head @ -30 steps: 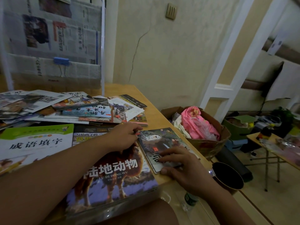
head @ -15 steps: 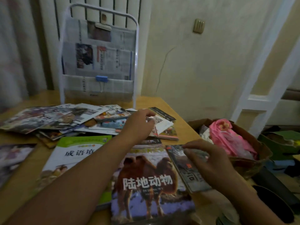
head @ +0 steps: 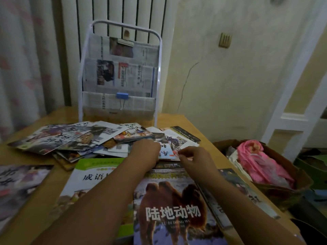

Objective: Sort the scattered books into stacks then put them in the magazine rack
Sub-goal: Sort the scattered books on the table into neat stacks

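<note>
Scattered books (head: 79,138) lie in a loose pile on the wooden table (head: 58,174), in front of the white magazine rack (head: 159,71), which is lined with newspaper. Nearer me lie a camel-cover book (head: 173,209), a green-topped book (head: 92,174) and a dark book (head: 238,191). My left hand (head: 145,152) lies palm down on the pile, its fingertips hidden. My right hand (head: 194,160) pinches the right edge of a small blue-and-white book (head: 166,151) that sits between both hands.
Another book (head: 17,183) lies at the table's left edge. A cardboard box (head: 286,191) holding pink cloth (head: 261,163) stands off the table's right side. A curtain hangs at the left, with a radiator behind the rack.
My right hand left the dark book on the right and moved forward to the pile. My left hand reached further into the pile. The view tilted up toward the rack.
</note>
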